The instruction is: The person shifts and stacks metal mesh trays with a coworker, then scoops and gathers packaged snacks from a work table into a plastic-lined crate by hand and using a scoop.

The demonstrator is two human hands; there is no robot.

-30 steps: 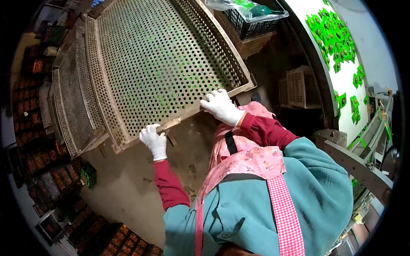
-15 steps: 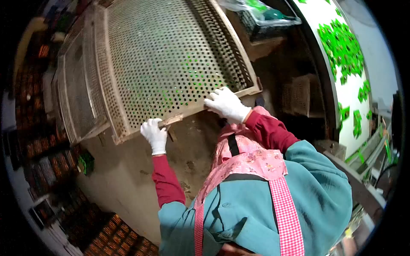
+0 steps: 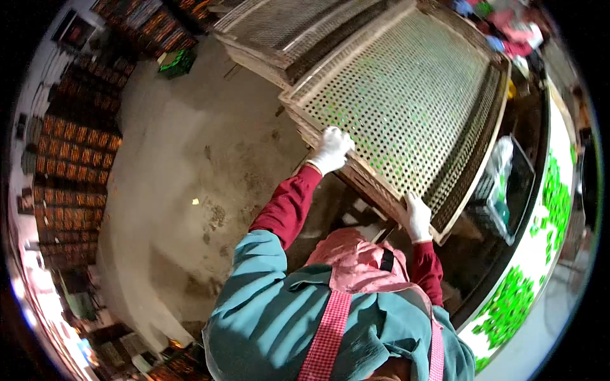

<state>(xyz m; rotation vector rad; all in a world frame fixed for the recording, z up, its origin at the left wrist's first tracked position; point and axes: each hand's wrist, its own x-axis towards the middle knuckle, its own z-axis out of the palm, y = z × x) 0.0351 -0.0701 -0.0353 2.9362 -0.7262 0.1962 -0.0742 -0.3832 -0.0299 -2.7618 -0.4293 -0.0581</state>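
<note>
Tray, perforated and framed, sits ahead of you; this perforated tray (image 3: 406, 95) slants away toward the upper right, its near edge toward your body. Layered edges show under that near side; cannot tell how many pieces lie below. Green flecks show in and around many of the holes.

Your left hand (image 3: 330, 150), in a white glove, is on the near rim, left of its middle. Fingers curl closed over the edge, gripping it. Your right hand (image 3: 418, 218), also gloved in white, holds the same rim close to the near right corner. Fingers bend over the edge, closed on it; fingertips partly blurred. Both arms reach forward, well apart at the hands.

Second tray (image 3: 286, 32), meshed, lies just beside the first, on its left. Black basket (image 3: 488, 202) stands near the right side of your tray, with a clear plastic bag (image 3: 501, 159) in it.

Farther right, a long white desk (image 3: 526, 251) curves through the view, green pieces (image 3: 508, 305) scattered over it in clusters. Another person (image 3: 508, 28) is at the upper right, beyond the tray; details blurred.

Left side: bare-looking floor (image 3: 159, 190), a green crate (image 3: 178, 63) on it, and stacked crates (image 3: 76, 165) with orange contents along the far left.
</note>
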